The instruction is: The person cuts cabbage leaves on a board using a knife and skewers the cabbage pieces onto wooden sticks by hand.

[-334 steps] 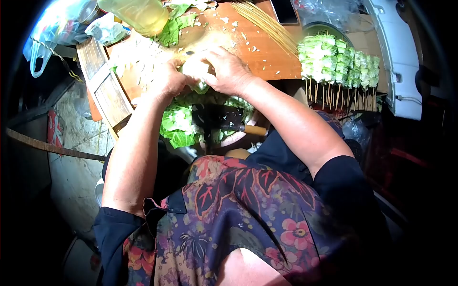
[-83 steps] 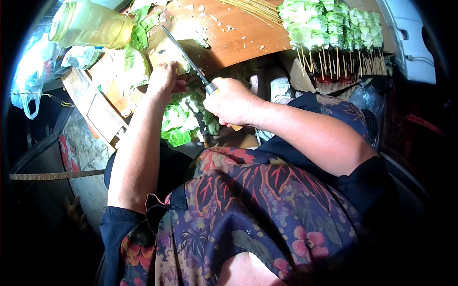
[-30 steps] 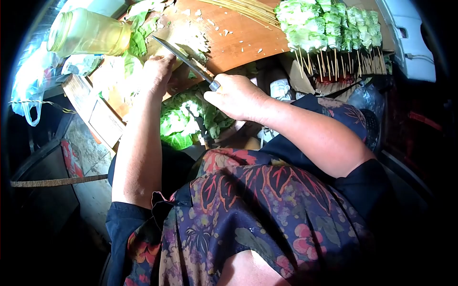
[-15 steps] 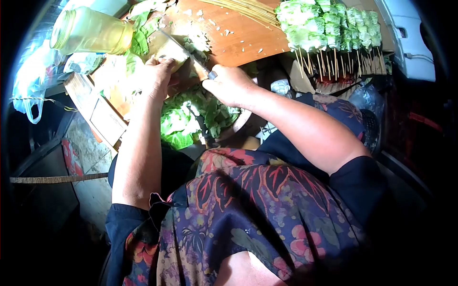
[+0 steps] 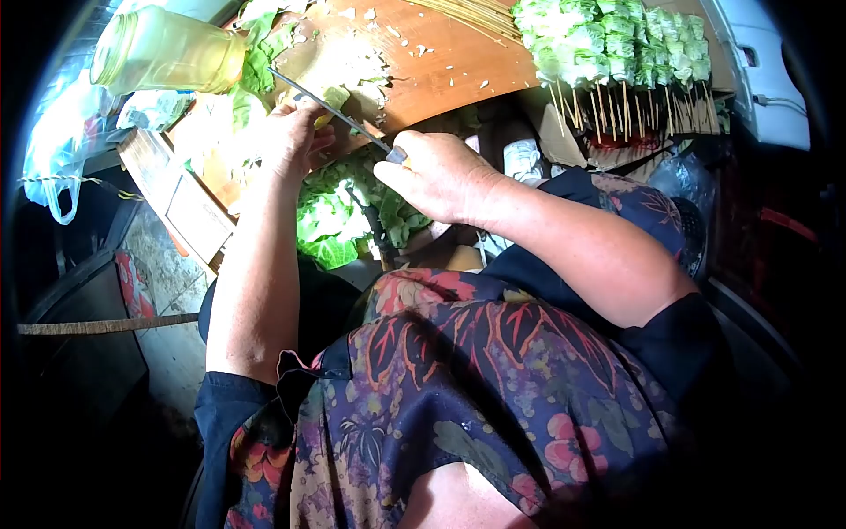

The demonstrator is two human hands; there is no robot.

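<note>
My left hand (image 5: pixel 298 134) is closed on a pale yellow-green vegetable piece (image 5: pixel 334 97), partly hidden behind the knife and my fingers. My right hand (image 5: pixel 441 176) grips the handle of a knife (image 5: pixel 328 106), whose long thin blade points up and left, across and close to the piece. Whether the blade touches it I cannot tell. Green leaves (image 5: pixel 257 55) lie on the wooden board (image 5: pixel 449 78) beyond my left hand, and pale scraps are scattered over it. Below my hands sits a heap of leafy greens (image 5: pixel 333 220).
A yellowish see-through jar (image 5: pixel 167 53) lies on its side at upper left, near a plastic bag (image 5: pixel 62 150). Skewered folded leaves (image 5: pixel 608 44) are stacked at upper right, beside bare bamboo sticks (image 5: pixel 471 16). A wooden box (image 5: pixel 176 194) stands at left.
My right hand has shifted a little right and down with the knife. The blade has turned and looks narrower. My left hand has stayed nearly in place, still holding the vegetable piece.
</note>
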